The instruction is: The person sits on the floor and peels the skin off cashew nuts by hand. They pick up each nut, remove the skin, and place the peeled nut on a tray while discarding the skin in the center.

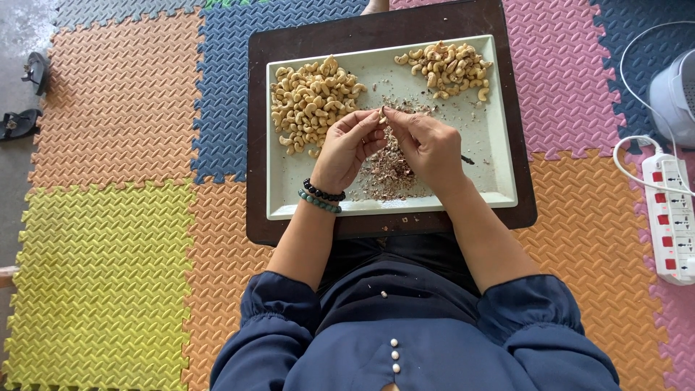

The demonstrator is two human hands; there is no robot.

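Observation:
My left hand (349,147) and my right hand (427,145) meet over a pale rectangular tray (499,145), both pinching one cashew nut (381,114) at their fingertips. A large heap of cashews (310,101) lies at the tray's left, beside my left hand. A smaller pile of cashews (449,69) sits at the far right corner. Brown bits of peeled skin (387,170) are scattered beneath my hands. Two bead bracelets (321,197) circle my left wrist. A small dark tool (468,159) pokes out from behind my right hand.
The tray rests on a dark brown low table (289,43) over my lap. Coloured foam floor mats (116,217) surround it. A white power strip with red switches (671,217) and a white appliance (673,94) are at the right. Dark sandals (25,94) lie at far left.

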